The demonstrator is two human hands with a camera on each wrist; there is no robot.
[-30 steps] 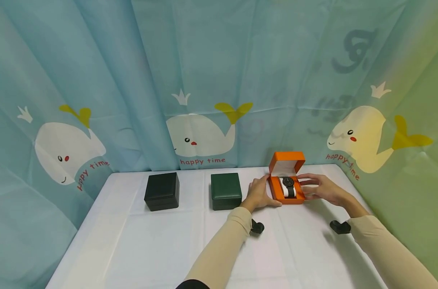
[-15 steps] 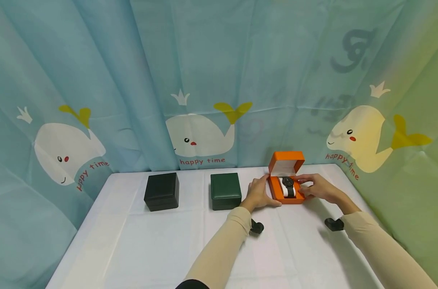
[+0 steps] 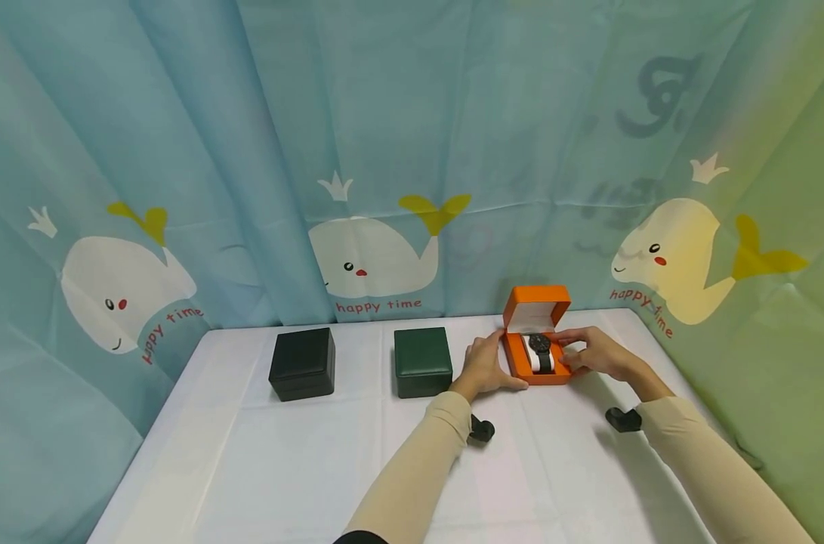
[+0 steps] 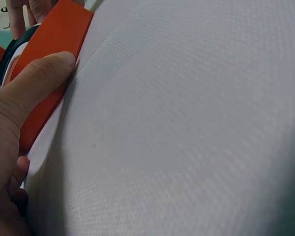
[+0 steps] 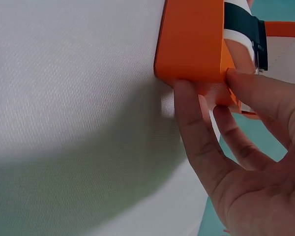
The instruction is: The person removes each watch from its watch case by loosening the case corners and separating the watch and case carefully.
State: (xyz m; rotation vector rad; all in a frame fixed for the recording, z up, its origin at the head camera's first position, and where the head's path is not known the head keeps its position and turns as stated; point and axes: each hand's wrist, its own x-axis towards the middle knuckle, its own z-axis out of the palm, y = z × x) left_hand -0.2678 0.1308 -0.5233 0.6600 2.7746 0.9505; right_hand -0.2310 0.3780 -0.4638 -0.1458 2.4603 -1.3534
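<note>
The right hand (image 3: 600, 353) has since moved in to touch the right wall of the open orange watch box (image 3: 547, 380), apparently bracing it, pinch undetermined, while the left hand (image 3: 485, 368) grips its left side, a black wristwatch (image 3: 540, 346) seated inside on a white cushion (image 3: 528, 352), right of the closed green box (image 3: 423, 363).

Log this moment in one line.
Left hand: holds orange box; Right hand: touches its right side; Lid: open; Watch: inside; Green box: closed; Black box: closed

Watch (image 3: 540, 347) in rightmost box (image 3: 549, 380)
</note>
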